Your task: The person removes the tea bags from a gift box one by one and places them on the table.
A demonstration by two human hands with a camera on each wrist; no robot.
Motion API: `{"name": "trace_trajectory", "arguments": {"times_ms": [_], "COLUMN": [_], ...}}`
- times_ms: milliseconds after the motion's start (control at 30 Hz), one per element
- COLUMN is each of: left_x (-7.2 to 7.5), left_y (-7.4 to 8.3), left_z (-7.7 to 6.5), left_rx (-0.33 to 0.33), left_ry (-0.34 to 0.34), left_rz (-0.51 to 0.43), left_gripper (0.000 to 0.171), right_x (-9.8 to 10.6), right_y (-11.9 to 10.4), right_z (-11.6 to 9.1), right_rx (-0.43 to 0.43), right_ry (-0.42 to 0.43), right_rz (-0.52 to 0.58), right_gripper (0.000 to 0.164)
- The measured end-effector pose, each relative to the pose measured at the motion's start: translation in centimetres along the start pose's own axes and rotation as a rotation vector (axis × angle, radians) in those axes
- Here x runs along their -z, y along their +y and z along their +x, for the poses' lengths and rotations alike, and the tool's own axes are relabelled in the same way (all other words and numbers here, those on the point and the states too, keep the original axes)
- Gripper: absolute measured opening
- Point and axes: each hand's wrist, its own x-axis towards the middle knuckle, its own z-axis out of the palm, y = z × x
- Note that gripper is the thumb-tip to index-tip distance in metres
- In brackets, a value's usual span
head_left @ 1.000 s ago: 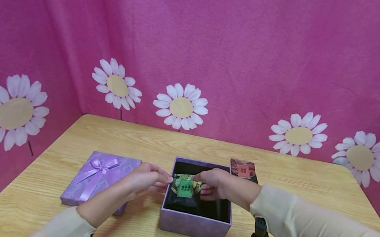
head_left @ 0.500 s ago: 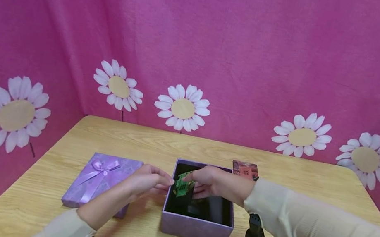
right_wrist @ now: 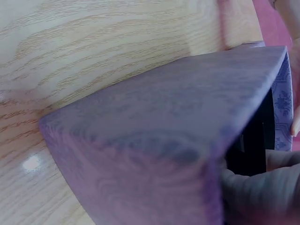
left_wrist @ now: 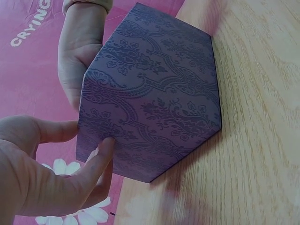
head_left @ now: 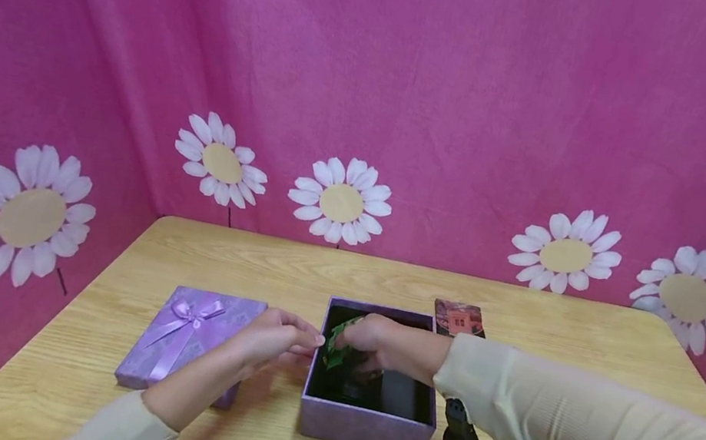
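A purple patterned gift box (head_left: 363, 430) with a black inside stands uncovered on the table. My left hand (head_left: 279, 338) pinches its left wall; in the left wrist view the thumb is at the rim and the fingertips (left_wrist: 107, 146) press the outside. Reaching down into the box, my right hand (head_left: 368, 338) holds a black packet with a green label (head_left: 336, 353) along the left inner wall. Most of that packet is hidden by the hand and the box's shade. The right wrist view shows the box's outer walls (right_wrist: 140, 112) and part of the right hand (right_wrist: 265, 194) inside.
A purple lid with a ribbon bow (head_left: 188, 333) lies left of the box, beside my left forearm. Behind the box's right back corner is a packet with a red label (head_left: 459, 319), partly covered by my right sleeve. A pink daisy-print cloth (head_left: 455, 112) hangs behind the table (head_left: 289, 264).
My right hand has lowered the green-labelled packet deeper into the box and shifted it left, tilting it against the left wall. The left hand has kept its place on the box.
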Motion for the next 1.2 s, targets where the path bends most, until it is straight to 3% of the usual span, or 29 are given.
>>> {"name": "trace_trajectory", "arguments": {"times_ms": [233, 533, 700, 933, 1200], "left_x": [0.0, 0.0, -0.1, -0.1, 0.0], "left_y": [0.3, 0.3, 0.3, 0.0, 0.0], "left_z": [0.2, 0.1, 0.1, 0.1, 0.0], "left_rx": [-0.002, -0.023, -0.023, -0.029, -0.015], "left_ry": [0.024, 0.002, 0.002, -0.009, -0.014], "left_rz": [0.020, -0.002, -0.011, 0.021, -0.017], "left_gripper": [0.023, 0.025, 0.025, 0.026, 0.027], "right_x": [0.4, 1.0, 1.4, 1.7, 2.6], "right_y": [-0.4, -0.4, 0.5, 2.2, 1.9], "right_z": [-0.5, -1.5, -2.4, -4.2, -5.9], "right_rx": [0.027, 0.061, 0.048, 0.086, 0.152], "right_ry": [0.039, 0.023, 0.001, 0.032, -0.039], "right_rz": [0.007, 0.015, 0.006, -0.025, 0.096], "right_gripper": [0.026, 0.028, 0.030, 0.027, 0.022]}}
